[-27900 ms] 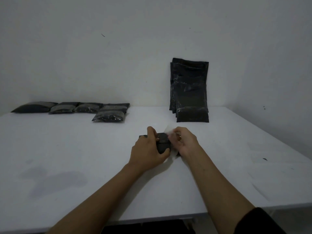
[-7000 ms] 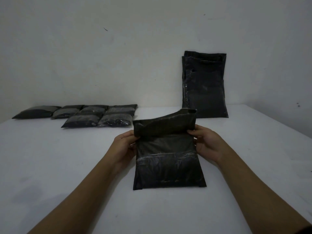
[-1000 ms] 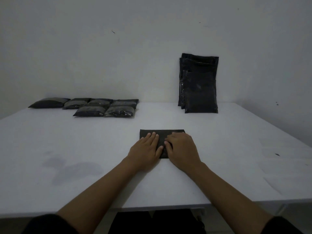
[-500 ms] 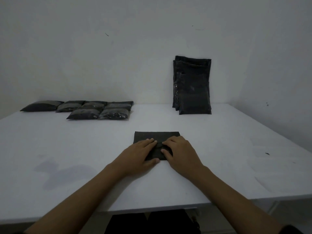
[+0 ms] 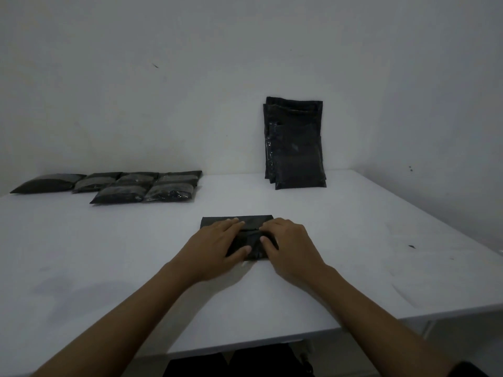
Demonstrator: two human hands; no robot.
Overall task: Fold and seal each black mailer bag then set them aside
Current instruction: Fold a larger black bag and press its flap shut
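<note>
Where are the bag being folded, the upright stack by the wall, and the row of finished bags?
Folded bag (image 5: 253,247), head view, on its crumpled middle between the hands.
Upright stack (image 5: 298,156), head view, on the front bag's face.
Finished bags (image 5: 170,192), head view, on the nearest right-hand bag.

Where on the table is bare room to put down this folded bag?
Bare tabletop lies left of the left hand, in front of the finished bags. More lies right of the right hand, below the leaning stack. The back left, around the finished bags, is crowded.
</note>
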